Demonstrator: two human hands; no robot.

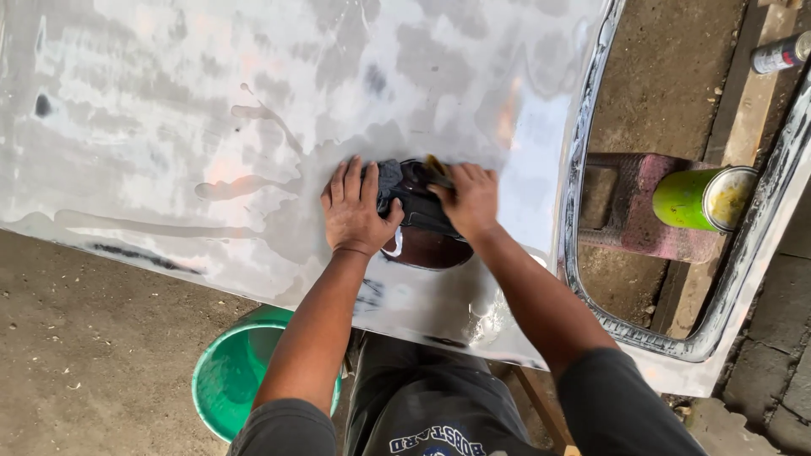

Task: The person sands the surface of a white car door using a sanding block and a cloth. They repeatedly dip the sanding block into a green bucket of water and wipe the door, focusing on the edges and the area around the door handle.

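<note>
The dark sanding pad (411, 196) is largely covered by both hands. The spray can (781, 52), far right of the hands, is cut off by the frame edge. The green bucket (232, 371), below the left hand (355, 211), is partly hidden by the forearm.

streaky silver-grey panel (211, 110), dark, perhaps black pad (414, 203), green bucket (228, 380), green can (688, 198)
</note>
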